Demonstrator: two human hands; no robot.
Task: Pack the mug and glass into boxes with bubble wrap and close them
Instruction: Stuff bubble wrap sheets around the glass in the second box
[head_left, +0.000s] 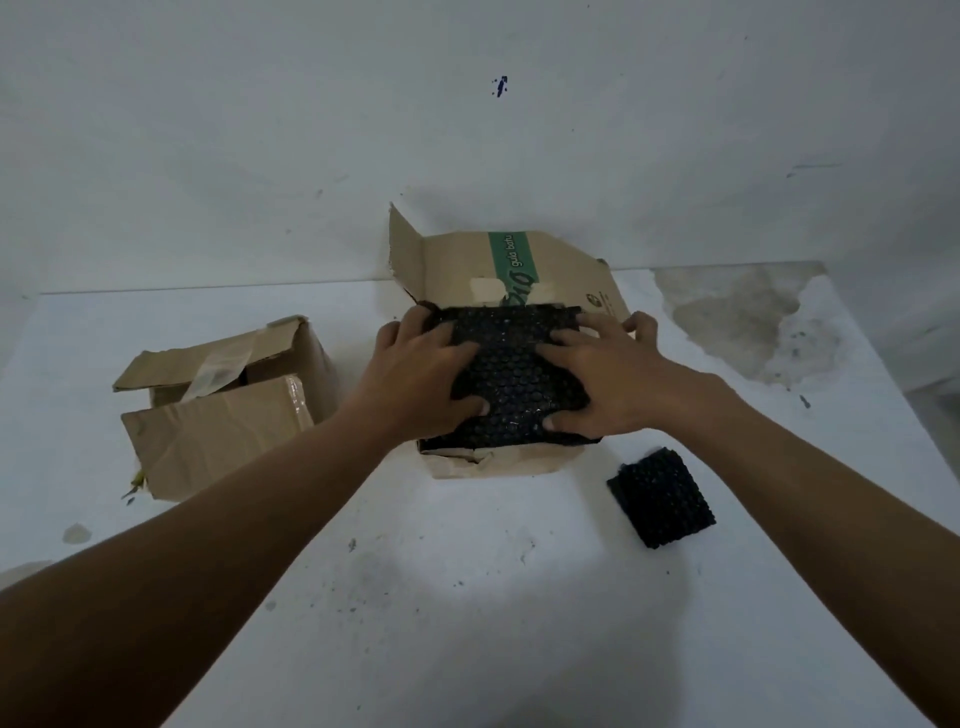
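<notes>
Fingers spread, left hand (415, 376) and right hand (602, 387) press bubble wrap (511, 376) — box (519, 462) contents apparently hidden.

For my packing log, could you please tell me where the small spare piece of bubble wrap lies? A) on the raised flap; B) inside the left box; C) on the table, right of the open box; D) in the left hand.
C: the spare piece lies on the table, just right of the open box.
</notes>
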